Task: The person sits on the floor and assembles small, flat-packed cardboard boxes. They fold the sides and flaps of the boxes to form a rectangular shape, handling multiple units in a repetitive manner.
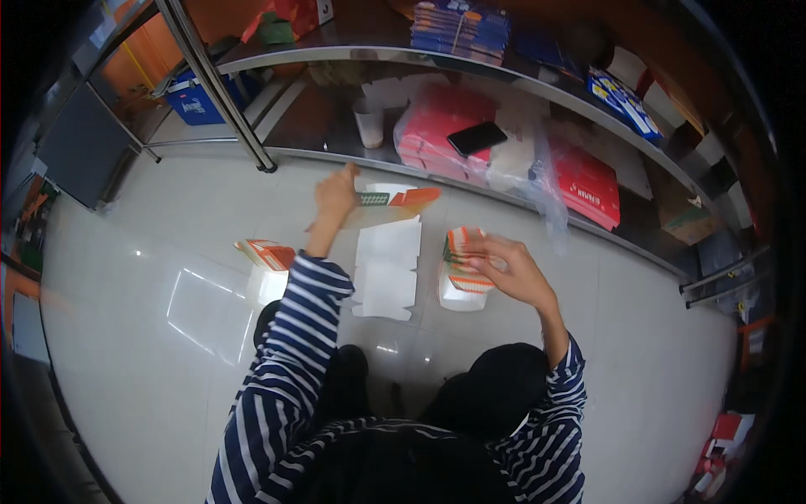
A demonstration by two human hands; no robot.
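Observation:
My left hand [336, 200] is closed at the left edge of a flat printed carton [411, 200] in orange, green and white, smeared by motion. Just below that carton, a white unfolded carton blank [386, 269] lies on the floor, with notched edges and its plain side up. My right hand [510, 270] reaches over a small orange-and-white carton [467, 281] on the floor. Its fingers are stretched out and slightly blurred, with the thumb apart; whether they touch the carton is hard to make out. Another orange-and-white carton [270, 260] stands left of my left forearm.
Ahead is a metal shelf unit with a post [210, 84]. Its low shelf bears a clear cup [369, 123], red packs in plastic [437, 126], a black phone [477, 139] and a red pack [592, 186]. A plastic sheet [554, 210] hangs over the edge. My knees are close below.

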